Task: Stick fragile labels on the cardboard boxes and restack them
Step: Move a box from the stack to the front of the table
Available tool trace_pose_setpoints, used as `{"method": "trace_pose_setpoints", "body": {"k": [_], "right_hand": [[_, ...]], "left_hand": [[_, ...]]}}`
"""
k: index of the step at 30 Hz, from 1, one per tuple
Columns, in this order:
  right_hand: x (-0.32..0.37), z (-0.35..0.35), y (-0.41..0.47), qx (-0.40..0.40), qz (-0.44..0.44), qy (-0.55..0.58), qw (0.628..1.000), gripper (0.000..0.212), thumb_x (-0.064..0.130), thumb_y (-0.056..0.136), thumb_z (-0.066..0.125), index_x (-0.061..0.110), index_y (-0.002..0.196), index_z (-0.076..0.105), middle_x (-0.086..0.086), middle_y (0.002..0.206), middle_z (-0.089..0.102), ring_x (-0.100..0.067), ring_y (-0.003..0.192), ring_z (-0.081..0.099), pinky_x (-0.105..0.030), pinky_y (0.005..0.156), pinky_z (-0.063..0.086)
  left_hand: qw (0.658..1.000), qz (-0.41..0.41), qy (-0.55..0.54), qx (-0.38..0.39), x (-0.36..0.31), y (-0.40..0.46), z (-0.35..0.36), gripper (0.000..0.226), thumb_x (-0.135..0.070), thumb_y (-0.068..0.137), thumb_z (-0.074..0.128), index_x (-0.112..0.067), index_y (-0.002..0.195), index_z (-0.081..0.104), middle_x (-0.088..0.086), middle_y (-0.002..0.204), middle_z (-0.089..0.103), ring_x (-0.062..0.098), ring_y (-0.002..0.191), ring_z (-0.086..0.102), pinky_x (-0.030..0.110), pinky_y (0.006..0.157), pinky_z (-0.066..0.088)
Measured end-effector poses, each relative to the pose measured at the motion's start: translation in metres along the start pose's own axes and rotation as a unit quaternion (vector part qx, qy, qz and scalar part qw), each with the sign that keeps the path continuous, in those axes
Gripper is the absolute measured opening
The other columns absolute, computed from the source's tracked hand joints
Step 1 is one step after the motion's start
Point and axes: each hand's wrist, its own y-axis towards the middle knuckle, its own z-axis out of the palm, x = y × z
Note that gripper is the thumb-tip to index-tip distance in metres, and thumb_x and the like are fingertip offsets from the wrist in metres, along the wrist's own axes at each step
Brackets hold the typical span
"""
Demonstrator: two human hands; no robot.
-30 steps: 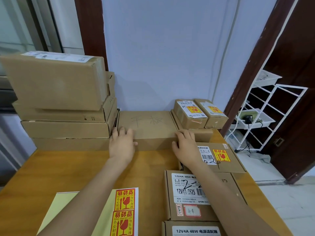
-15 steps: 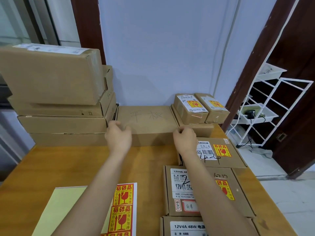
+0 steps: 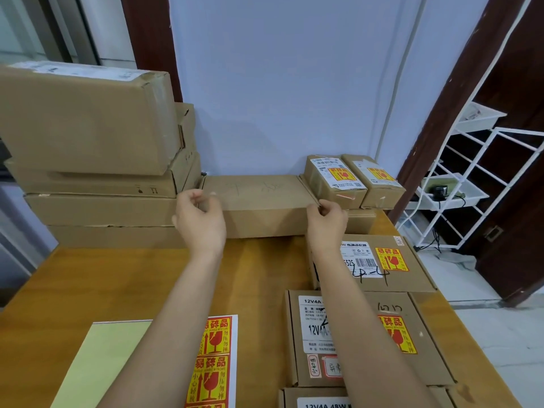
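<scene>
A flat, unlabelled cardboard box [image 3: 259, 192] with faint handwriting on top lies against the back wall, between a tall stack and two small boxes. My left hand [image 3: 200, 220] curls its fingers round the box's front left corner. My right hand [image 3: 326, 220] pinches its front right corner. A sheet of red-and-yellow fragile labels [image 3: 215, 360] lies on the wooden table [image 3: 117, 284] near me, partly under my left forearm.
A stack of large cardboard boxes [image 3: 88, 148] fills the back left. Two small labelled boxes [image 3: 335, 181] sit at the back right. More labelled boxes [image 3: 391, 260] lie along the right side. A white wire rack [image 3: 471, 187] stands beyond the table's right edge.
Both hands lay flat on the box's front top edge; now their fingers are curled round its two front corners. The box has stayed in place.
</scene>
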Motion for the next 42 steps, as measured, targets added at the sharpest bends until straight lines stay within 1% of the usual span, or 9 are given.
{"method": "trace_pose_setpoints", "body": {"k": [6,11,16,21,25,27,31,36,42], "right_hand": [[0.011,0.001,0.002,-0.023,-0.006,0.059,0.998,0.030,0.025,0.088,0.063,0.009,0.112,0.053,-0.003,0.114,0.043,-0.009,0.088,0.047,-0.020,0.080,0.035],[0.013,-0.012,0.001,-0.063,-0.007,0.116,0.991,0.014,0.025,0.087,0.064,0.015,0.089,0.053,-0.011,0.110,0.054,-0.016,0.092,0.053,-0.027,0.086,0.044],[0.026,-0.033,-0.004,-0.046,0.002,0.171,0.984,0.020,0.014,0.085,0.066,0.019,0.076,0.049,0.000,0.086,0.056,-0.011,0.079,0.051,-0.019,0.068,0.041],[0.028,-0.057,-0.017,-0.009,0.027,0.234,0.972,0.019,0.010,0.082,0.070,0.016,0.077,0.053,0.001,0.082,0.057,-0.013,0.080,0.054,-0.032,0.083,0.047],[0.028,-0.077,-0.030,0.025,0.021,0.257,0.966,0.017,0.007,0.083,0.069,0.012,0.076,0.053,0.002,0.081,0.059,-0.012,0.079,0.057,-0.033,0.082,0.048],[0.025,-0.085,-0.037,0.044,0.019,0.259,0.965,0.018,0.007,0.081,0.069,0.013,0.075,0.054,-0.001,0.081,0.060,-0.016,0.079,0.057,-0.035,0.077,0.047],[0.025,-0.095,-0.050,0.067,0.019,0.275,0.959,0.012,0.005,0.082,0.067,0.012,0.087,0.058,-0.002,0.086,0.064,-0.015,0.080,0.059,-0.031,0.071,0.049],[0.029,-0.112,-0.067,0.132,0.046,0.270,0.953,0.026,0.018,0.089,0.058,0.016,0.115,0.060,0.000,0.109,0.064,-0.014,0.094,0.061,-0.030,0.072,0.049],[0.027,-0.137,-0.092,0.260,0.072,0.210,0.940,0.038,0.043,0.091,0.054,0.040,0.128,0.052,0.011,0.122,0.064,-0.012,0.110,0.062,-0.043,0.093,0.050]], "left_hand": [[0.997,0.047,-0.019,-0.052,-0.007,-0.009,-0.002,0.015,-0.022,0.088,0.060,-0.020,0.095,0.048,-0.017,0.081,0.051,0.027,0.102,0.054,0.042,0.092,0.045],[0.992,0.033,-0.099,-0.073,-0.014,-0.014,-0.005,0.015,-0.010,0.089,0.059,-0.020,0.089,0.048,-0.010,0.080,0.047,0.007,0.075,0.049,0.013,0.074,0.043],[0.977,-0.026,-0.197,-0.080,-0.030,-0.022,-0.017,0.028,-0.002,0.086,0.061,-0.024,0.081,0.046,-0.006,0.076,0.046,0.001,0.065,0.046,0.007,0.066,0.042],[0.952,-0.175,-0.248,-0.033,-0.042,-0.017,-0.037,0.022,-0.013,0.083,0.070,-0.018,0.083,0.049,0.006,0.092,0.061,0.017,0.082,0.059,0.035,0.089,0.053],[0.926,-0.288,-0.215,0.112,-0.053,-0.019,-0.054,0.029,-0.035,0.082,0.070,-0.017,0.101,0.058,0.003,0.089,0.069,0.016,0.072,0.066,0.030,0.054,0.055],[0.915,-0.305,-0.188,0.184,-0.056,-0.025,-0.060,0.022,-0.040,0.086,0.062,-0.020,0.096,0.063,-0.001,0.071,0.072,0.015,0.069,0.066,0.028,0.053,0.051],[0.908,-0.318,-0.149,0.230,-0.052,-0.030,-0.070,0.049,-0.049,0.081,0.065,-0.023,0.123,0.056,0.004,0.110,0.069,0.023,0.089,0.067,0.033,0.056,0.051],[0.914,-0.304,-0.130,0.234,-0.064,-0.042,-0.086,0.057,-0.056,0.080,0.063,-0.022,0.125,0.054,0.007,0.111,0.068,0.026,0.091,0.067,0.034,0.058,0.052],[0.919,-0.277,-0.093,0.265,-0.065,-0.058,-0.114,0.063,-0.063,0.072,0.066,-0.024,0.121,0.058,0.007,0.106,0.070,0.030,0.093,0.068,0.039,0.063,0.054]]}}
